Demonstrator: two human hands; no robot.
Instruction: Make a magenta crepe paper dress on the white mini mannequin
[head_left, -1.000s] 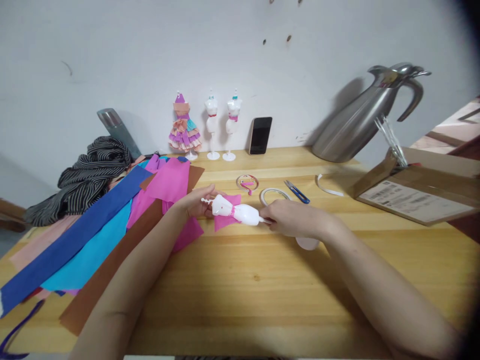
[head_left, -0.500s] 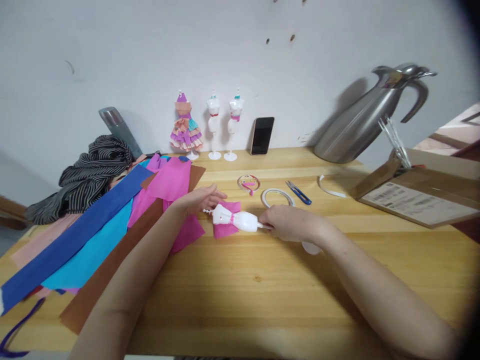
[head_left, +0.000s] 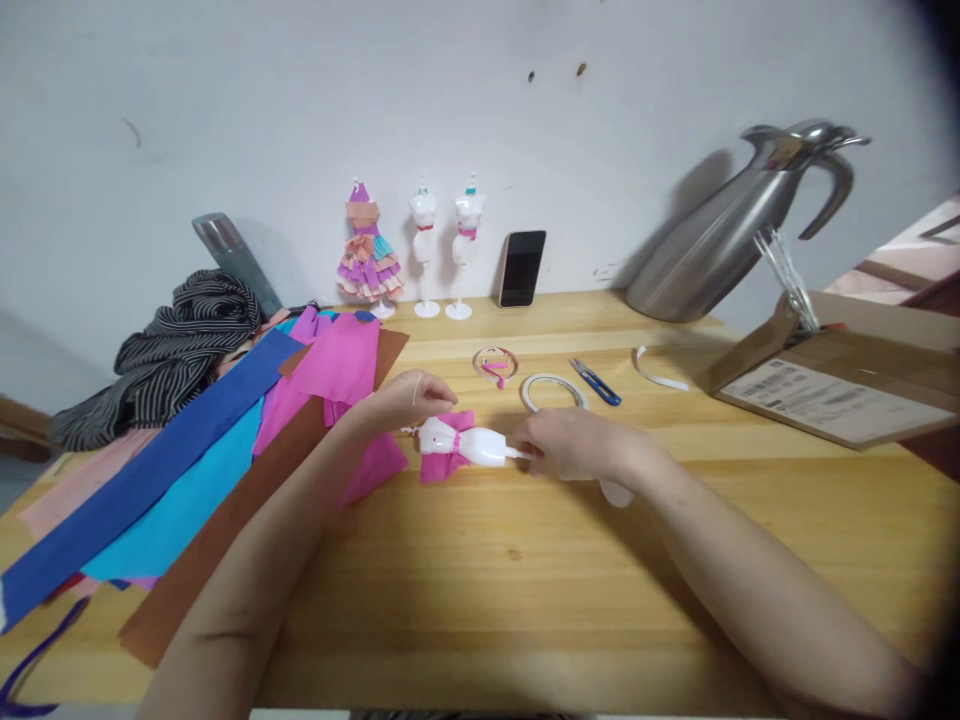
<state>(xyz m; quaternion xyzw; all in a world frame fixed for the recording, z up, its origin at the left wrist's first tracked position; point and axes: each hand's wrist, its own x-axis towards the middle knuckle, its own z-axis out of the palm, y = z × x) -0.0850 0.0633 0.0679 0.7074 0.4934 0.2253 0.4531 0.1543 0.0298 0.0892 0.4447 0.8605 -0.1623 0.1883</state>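
A small white dress-form mannequin [head_left: 482,447] lies on its side on the table, its neck to the left. Pink cloth [head_left: 442,468] lies under its upper body, and a thin pink band [head_left: 456,444] circles its waist. My right hand [head_left: 566,443] is closed around the mannequin's stand pole; the round white base [head_left: 616,493] shows below my wrist. Over the mannequin's chest, by the cloth's far edge, is my left hand [head_left: 416,396]. Its fingers are curled together and point down; whatever is between them is hidden.
Fabric strips [head_left: 180,500] and a striped cloth [head_left: 187,335] cover the left side. Behind stand a dressed mannequin [head_left: 369,255], two bare ones and a phone [head_left: 523,268]. A tape roll [head_left: 555,380], blue thread snips [head_left: 596,382], a steel jug [head_left: 720,230] and a cardboard box [head_left: 840,390] sit right.
My left hand has gone from stretched fingers beside the mannequin's neck to curled fingers, slightly higher over the chest. My right hand keeps its hold on the pole. The view has shifted slightly.
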